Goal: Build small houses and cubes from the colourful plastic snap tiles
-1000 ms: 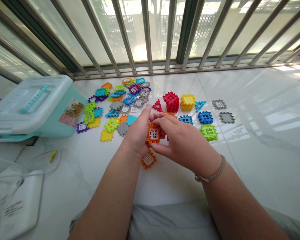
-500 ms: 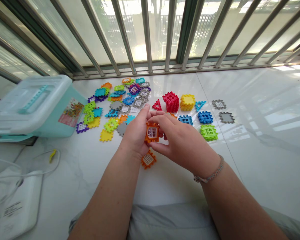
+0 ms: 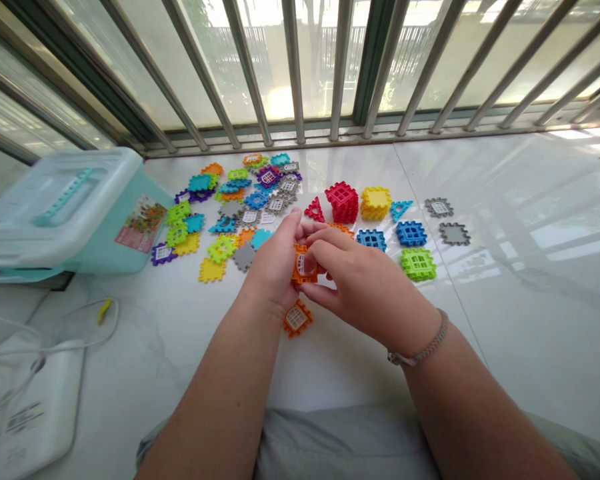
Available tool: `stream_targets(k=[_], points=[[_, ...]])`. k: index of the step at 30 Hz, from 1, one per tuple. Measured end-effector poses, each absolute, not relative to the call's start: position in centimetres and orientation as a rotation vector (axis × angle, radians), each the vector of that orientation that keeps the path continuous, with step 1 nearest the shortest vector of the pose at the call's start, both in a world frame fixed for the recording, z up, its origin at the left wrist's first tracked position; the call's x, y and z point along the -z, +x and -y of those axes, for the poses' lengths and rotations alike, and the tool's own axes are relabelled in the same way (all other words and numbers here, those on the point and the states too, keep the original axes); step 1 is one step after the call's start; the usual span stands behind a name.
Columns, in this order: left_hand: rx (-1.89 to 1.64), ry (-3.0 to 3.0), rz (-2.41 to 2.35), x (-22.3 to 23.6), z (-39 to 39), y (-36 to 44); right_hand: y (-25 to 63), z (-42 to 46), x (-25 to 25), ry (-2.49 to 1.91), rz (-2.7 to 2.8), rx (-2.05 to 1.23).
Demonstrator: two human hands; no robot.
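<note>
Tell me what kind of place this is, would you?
Probably a home balcony or enclosed porch: metal bars stand before glass with trees and a fence outside, and a glossy tiled floor holds colourful toy pieces beside a lidded plastic box.

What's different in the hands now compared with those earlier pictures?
A finger of the right hand has moved across the front of the held orange window piece, covering part of its white window. Nothing was visibly picked up or let go: both hands are still at the piece. The left hand, the orange piece on the floor and the red stack look essentially unchanged.
</note>
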State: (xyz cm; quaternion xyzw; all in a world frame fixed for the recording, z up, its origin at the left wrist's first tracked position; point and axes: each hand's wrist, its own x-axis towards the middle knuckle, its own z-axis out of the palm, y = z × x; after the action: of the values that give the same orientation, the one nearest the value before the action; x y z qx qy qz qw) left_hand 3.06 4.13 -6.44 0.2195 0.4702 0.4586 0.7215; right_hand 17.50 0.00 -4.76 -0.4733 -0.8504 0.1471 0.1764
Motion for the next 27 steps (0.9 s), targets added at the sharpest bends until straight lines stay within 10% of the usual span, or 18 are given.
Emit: stream_targets(k=[27], points=[[-1.026, 0.533, -1.060, 6.82, -4.16, 3.30, 17.43, -0.03, 4.75, -1.382, 2.449, -0.376]])
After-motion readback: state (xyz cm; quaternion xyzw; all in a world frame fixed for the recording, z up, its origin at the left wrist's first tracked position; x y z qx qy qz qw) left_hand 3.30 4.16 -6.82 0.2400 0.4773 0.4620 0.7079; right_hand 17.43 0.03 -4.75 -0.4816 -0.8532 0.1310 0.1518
